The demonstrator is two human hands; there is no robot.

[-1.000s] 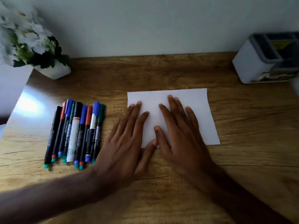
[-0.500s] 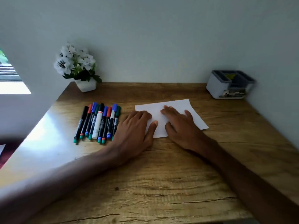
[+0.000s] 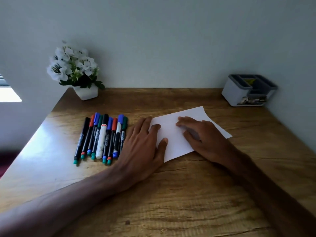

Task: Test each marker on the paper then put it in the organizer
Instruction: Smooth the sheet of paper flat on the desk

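A white rectangular sheet of paper is laid near the middle of a brown wooden desk, turned askew to the desk's edges so that one corner is pointed toward 6 o'clock. The left hand is spread flat, palm down, at the sheet's 9 o'clock edge. Its fingers are straight, its forefinger and thumb tips are rested on the paper, and nothing is gripped. The right hand is pressed flat on the sheet's 3 o'clock half, fingers extended and nothing held; the fingertips are slightly blurred.

At 9 o'clock from the sheet, a tight row of markers with black barrels and red, blue and green caps is lined up side by side, with one white marker among them. The nearest marker is just beside the left hand. A band of sunlit wood is seen between this row and the desk's left edge.

A grey-and-white plastic organizer with open compartments is set at 1 o'clock, in the far right corner where two walls meet, well apart from the paper, with a strip of wood between. A small white pot of white flowers is placed at 11 o'clock against the back wall. At 6 o'clock a broad stretch of wood is crossed only by the two forearms.
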